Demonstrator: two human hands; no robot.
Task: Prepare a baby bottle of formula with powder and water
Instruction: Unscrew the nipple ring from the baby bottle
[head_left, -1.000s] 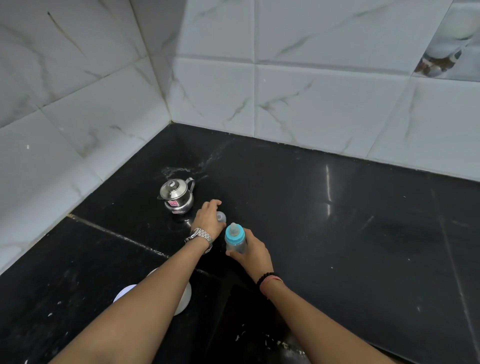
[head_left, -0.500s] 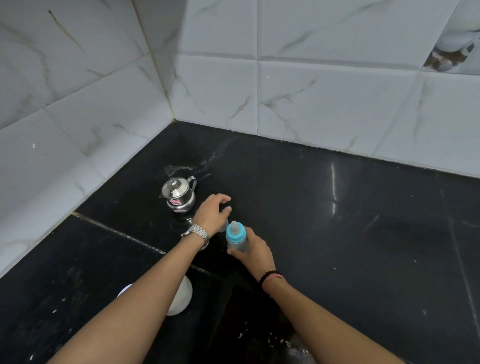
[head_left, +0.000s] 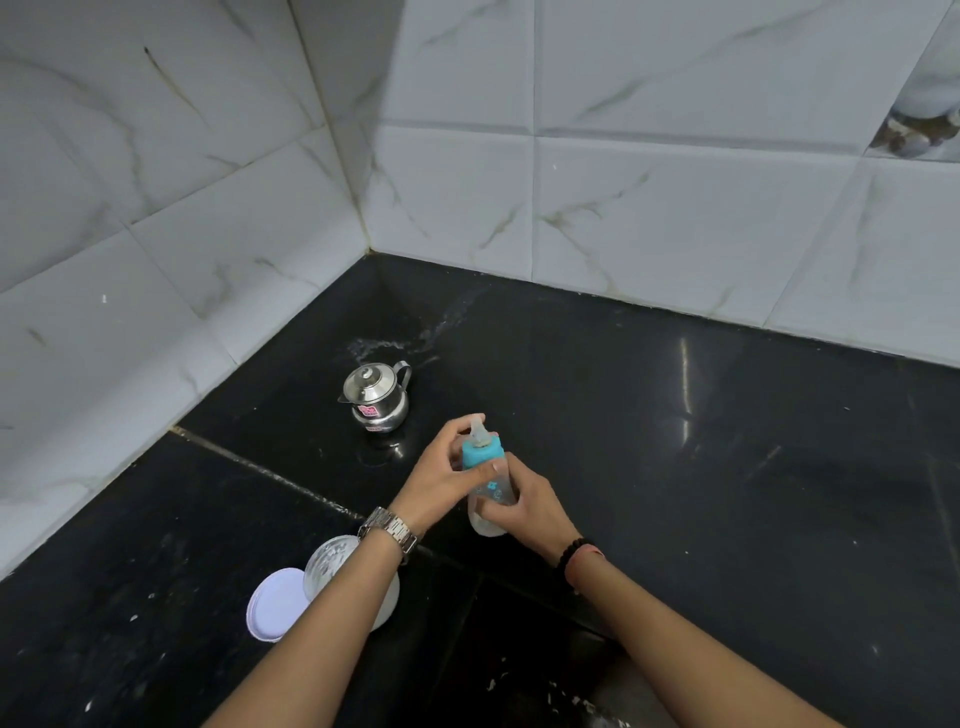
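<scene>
We note a clear plastic baby bottle with a blue collar and pale teat (head_left: 487, 480), tilted, held above the black stone table (head_left: 727, 467); its contents we cannot make out. Right hand (head_left: 524, 506) grips its body; left hand (head_left: 441, 475) curls around the collar. Near the corner stands a small lidded steel pot (head_left: 375, 397). A round white container (head_left: 332, 564) and white lid (head_left: 275, 603) lie under the left forearm.

A glossy black stone surface (head_left: 675, 467) fills a corner where two walls of white marble-veined tiles (head_left: 675, 223) meet. A pale grout seam (head_left: 270, 470) crosses the surface, white specks dot its near part, and a light reflection streak (head_left: 684, 379) shines at right.
</scene>
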